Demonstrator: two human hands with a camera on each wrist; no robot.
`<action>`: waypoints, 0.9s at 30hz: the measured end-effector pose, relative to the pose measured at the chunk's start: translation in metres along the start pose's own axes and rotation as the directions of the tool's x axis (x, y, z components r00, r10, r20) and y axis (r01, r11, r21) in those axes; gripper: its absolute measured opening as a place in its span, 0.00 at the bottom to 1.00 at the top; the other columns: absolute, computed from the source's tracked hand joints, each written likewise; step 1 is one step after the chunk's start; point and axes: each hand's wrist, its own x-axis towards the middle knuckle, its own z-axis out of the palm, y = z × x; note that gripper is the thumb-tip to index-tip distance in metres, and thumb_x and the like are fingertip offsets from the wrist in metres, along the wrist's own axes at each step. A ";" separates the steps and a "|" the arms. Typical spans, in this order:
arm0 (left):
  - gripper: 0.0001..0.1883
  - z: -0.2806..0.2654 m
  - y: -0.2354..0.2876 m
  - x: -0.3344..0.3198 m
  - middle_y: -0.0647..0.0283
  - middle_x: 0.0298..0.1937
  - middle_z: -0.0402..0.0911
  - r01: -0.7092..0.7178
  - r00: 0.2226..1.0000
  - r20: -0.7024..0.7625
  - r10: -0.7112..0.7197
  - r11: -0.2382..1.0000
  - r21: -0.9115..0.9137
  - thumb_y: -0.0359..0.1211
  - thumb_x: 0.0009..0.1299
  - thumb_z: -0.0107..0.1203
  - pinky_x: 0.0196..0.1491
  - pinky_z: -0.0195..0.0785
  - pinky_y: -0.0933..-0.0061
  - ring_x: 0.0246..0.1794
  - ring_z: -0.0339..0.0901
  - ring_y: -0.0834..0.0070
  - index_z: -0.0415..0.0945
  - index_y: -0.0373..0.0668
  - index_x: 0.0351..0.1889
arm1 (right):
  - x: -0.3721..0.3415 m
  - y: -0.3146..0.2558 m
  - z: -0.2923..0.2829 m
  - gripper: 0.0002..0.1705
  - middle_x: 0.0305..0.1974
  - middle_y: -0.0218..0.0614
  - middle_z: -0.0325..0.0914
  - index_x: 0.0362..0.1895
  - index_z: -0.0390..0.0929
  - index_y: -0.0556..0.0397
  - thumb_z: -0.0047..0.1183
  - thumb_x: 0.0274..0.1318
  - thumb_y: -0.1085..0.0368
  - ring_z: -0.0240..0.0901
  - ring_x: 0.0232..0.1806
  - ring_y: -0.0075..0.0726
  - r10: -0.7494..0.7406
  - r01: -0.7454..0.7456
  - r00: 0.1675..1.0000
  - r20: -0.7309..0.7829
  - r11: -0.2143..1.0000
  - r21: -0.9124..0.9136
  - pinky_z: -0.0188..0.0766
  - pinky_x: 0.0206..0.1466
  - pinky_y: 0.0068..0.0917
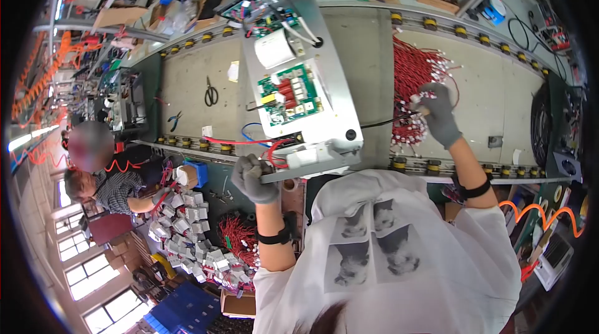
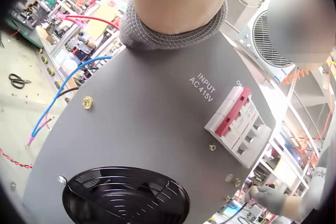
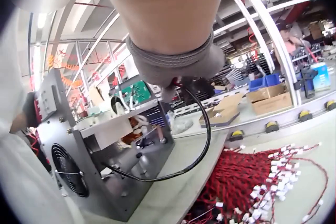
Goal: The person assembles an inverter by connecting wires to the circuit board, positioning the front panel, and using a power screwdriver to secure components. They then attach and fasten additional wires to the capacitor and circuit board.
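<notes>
A metal equipment chassis (image 1: 340, 100) carries a green circuit board (image 1: 290, 95) and a white cylinder (image 1: 274, 49). My gloved left hand (image 1: 254, 178) grips the edge of its grey end panel (image 2: 142, 113); the fingers are mostly hidden in the left wrist view. On that panel are a breaker (image 2: 239, 124) with a red strip, a black fan grille (image 2: 126, 198) and the print "INPUT AC 415V". My gloved right hand (image 1: 440, 118) pinches the end of a black cable (image 3: 206, 140), which loops out of the chassis. Red wires (image 1: 240, 141) and a blue wire (image 2: 65, 85) stick out at the left.
Red-and-black twisted leads (image 1: 418, 65) with white connectors lie under and beside my right hand. Scissors (image 1: 211, 92) and pliers (image 1: 175, 121) lie on the bench left of the chassis. Roller rails (image 1: 430, 23) border the bench. Another person (image 1: 115, 190) is at the left.
</notes>
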 end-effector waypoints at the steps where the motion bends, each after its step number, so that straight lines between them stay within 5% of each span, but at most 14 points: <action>1: 0.08 -0.003 -0.002 -0.002 0.69 0.18 0.57 -0.004 1.000 0.005 0.004 0.999 0.043 0.22 0.49 0.41 0.15 0.49 0.84 0.13 0.54 0.83 0.54 0.44 0.18 | -0.007 0.007 0.015 0.20 0.41 0.47 0.73 0.48 0.74 0.46 0.51 0.47 0.70 0.69 0.43 0.52 -0.058 0.046 0.998 0.031 0.954 0.295 0.67 0.47 0.41; 3: 0.08 -0.004 -0.001 -0.004 0.69 0.18 0.57 0.050 0.998 0.049 -0.050 0.999 0.007 0.23 0.49 0.41 0.15 0.48 0.84 0.12 0.53 0.83 0.54 0.45 0.19 | -0.033 0.015 0.049 0.19 0.41 0.46 0.75 0.50 0.73 0.42 0.49 0.51 0.67 0.71 0.42 0.53 0.149 -0.347 0.905 0.398 0.800 0.489 0.67 0.47 0.42; 4: 0.08 0.001 -0.001 -0.005 0.69 0.18 0.57 0.058 0.997 0.052 -0.059 0.998 0.020 0.23 0.49 0.41 0.15 0.48 0.84 0.12 0.53 0.83 0.54 0.45 0.19 | -0.029 0.008 0.049 0.19 0.41 0.46 0.75 0.50 0.73 0.42 0.49 0.51 0.67 0.71 0.42 0.53 0.157 -0.359 0.902 0.402 0.792 0.494 0.67 0.47 0.42; 6: 0.07 0.010 -0.001 -0.008 0.70 0.19 0.56 0.024 0.998 -0.060 -0.022 0.999 0.026 0.25 0.50 0.41 0.14 0.45 0.84 0.11 0.51 0.84 0.54 0.46 0.20 | -0.016 -0.009 0.051 0.19 0.39 0.44 0.77 0.53 0.72 0.41 0.46 0.55 0.65 0.73 0.39 0.53 0.160 -0.423 0.695 0.701 0.880 0.218 0.69 0.45 0.41; 10: 0.07 -0.008 -0.005 -0.004 0.71 0.20 0.54 0.013 0.995 0.099 -0.014 1.000 0.003 0.27 0.53 0.43 0.13 0.42 0.85 0.11 0.48 0.86 0.54 0.46 0.21 | -0.010 -0.012 0.080 0.17 0.37 0.43 0.78 0.50 0.74 0.42 0.46 0.57 0.61 0.74 0.37 0.53 -0.036 -0.274 0.745 0.666 0.894 0.355 0.70 0.45 0.41; 16: 0.08 -0.010 -0.004 -0.005 0.71 0.21 0.54 0.032 0.987 0.156 -0.028 0.999 -0.025 0.29 0.56 0.44 0.12 0.42 0.84 0.11 0.47 0.87 0.54 0.47 0.22 | 0.001 -0.031 0.132 0.13 0.38 0.43 0.79 0.43 0.80 0.44 0.51 0.54 0.60 0.75 0.40 0.47 -0.248 -0.220 0.862 0.443 0.604 0.766 0.70 0.46 0.40; 18: 0.08 -0.018 -0.006 -0.005 0.72 0.20 0.53 0.034 0.990 0.136 -0.032 0.999 -0.017 0.29 0.56 0.44 0.12 0.42 0.84 0.12 0.47 0.87 0.54 0.48 0.23 | 0.007 -0.039 0.129 0.13 0.36 0.43 0.80 0.43 0.81 0.45 0.54 0.53 0.59 0.75 0.39 0.43 -0.227 -0.376 0.817 0.530 0.487 0.789 0.69 0.47 0.37; 22: 0.08 -0.016 -0.006 -0.007 0.72 0.20 0.53 0.022 0.997 0.070 -0.024 0.999 0.033 0.30 0.57 0.44 0.12 0.42 0.84 0.12 0.47 0.87 0.55 0.47 0.23 | -0.008 -0.043 0.158 0.12 0.34 0.44 0.80 0.38 0.83 0.49 0.54 0.52 0.59 0.74 0.34 0.39 -0.177 -0.502 0.759 0.627 0.456 0.735 0.69 0.43 0.34; 24: 0.09 -0.015 -0.005 -0.008 0.72 0.20 0.53 0.047 0.992 0.121 -0.043 0.998 -0.029 0.31 0.58 0.45 0.13 0.41 0.85 0.12 0.48 0.87 0.55 0.47 0.23 | -0.010 -0.037 0.167 0.13 0.30 0.41 0.80 0.33 0.83 0.55 0.56 0.50 0.58 0.72 0.29 0.34 -0.172 -0.604 0.745 0.644 0.236 0.761 0.67 0.36 0.30; 27: 0.09 -0.009 -0.003 -0.009 0.72 0.19 0.53 0.054 0.989 0.141 -0.050 0.998 -0.025 0.31 0.58 0.46 0.14 0.40 0.85 0.13 0.47 0.87 0.56 0.47 0.23 | -0.008 -0.032 0.180 0.15 0.26 0.39 0.79 0.29 0.82 0.60 0.57 0.49 0.59 0.69 0.27 0.27 -0.170 -0.709 0.648 0.742 0.219 0.670 0.65 0.31 0.27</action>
